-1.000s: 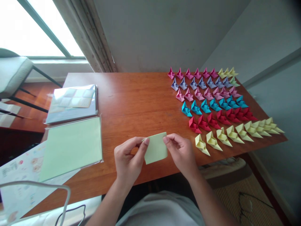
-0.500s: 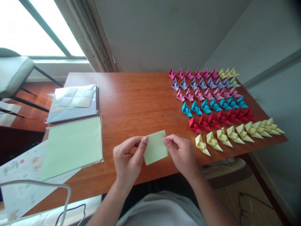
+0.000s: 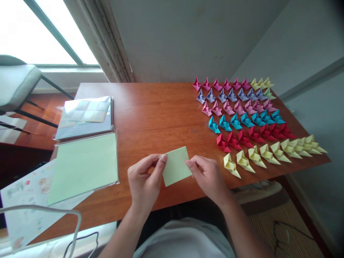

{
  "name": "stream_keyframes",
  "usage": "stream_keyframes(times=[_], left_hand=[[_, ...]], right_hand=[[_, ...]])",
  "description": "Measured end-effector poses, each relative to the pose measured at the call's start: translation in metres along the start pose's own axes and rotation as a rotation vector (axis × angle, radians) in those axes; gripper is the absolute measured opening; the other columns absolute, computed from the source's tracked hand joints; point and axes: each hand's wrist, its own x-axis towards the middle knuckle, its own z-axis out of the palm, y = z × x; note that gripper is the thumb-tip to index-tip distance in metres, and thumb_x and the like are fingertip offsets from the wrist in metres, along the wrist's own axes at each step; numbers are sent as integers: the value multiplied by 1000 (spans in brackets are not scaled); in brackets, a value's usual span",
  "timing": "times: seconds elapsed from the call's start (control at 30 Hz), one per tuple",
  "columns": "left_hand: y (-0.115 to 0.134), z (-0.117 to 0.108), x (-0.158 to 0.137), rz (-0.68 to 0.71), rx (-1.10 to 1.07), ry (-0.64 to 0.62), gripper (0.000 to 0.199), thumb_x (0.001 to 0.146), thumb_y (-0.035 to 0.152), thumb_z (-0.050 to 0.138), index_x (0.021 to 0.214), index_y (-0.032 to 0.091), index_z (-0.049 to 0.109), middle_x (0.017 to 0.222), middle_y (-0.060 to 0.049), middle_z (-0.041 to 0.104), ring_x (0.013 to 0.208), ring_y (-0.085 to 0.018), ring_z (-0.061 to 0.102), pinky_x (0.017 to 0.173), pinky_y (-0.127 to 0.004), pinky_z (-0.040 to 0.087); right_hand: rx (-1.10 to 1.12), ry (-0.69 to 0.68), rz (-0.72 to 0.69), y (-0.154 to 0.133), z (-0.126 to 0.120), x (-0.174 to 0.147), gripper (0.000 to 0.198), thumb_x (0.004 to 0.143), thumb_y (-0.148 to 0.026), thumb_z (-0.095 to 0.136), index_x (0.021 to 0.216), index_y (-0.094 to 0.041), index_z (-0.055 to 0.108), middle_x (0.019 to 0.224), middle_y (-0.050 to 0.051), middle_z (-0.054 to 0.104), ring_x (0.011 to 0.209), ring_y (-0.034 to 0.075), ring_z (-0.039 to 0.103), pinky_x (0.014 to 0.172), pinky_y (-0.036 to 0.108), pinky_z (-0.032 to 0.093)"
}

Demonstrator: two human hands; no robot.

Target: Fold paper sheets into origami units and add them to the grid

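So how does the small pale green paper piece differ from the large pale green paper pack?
The left hand and right hand hold the small paper piece; the large paper pack lies on the brown wooden table. The piece is far smaller than the pack. Both are pale green.

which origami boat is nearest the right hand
The pale-yellow origami boat at the left end of the front row; all other boats sit farther from the right hand.

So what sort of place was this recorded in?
Probably a room in a home, though I can't be certain: a wooden table, a window with a curtain beside it, and a cushioned chair near the window.
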Motion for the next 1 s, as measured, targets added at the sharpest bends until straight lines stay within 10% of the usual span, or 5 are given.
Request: stream_keyframes(times=[1.0], left_hand=[[-5,0,1,-134,-111,3,22,81,37,75,72,17,75,62,0,66,57,-13,55,52,-22,44]], right_hand=[[60,-11,15,2,0,-1,39,102,-39,48,68,-21,47,60,-4,48,57,12,47,58,26,33]])
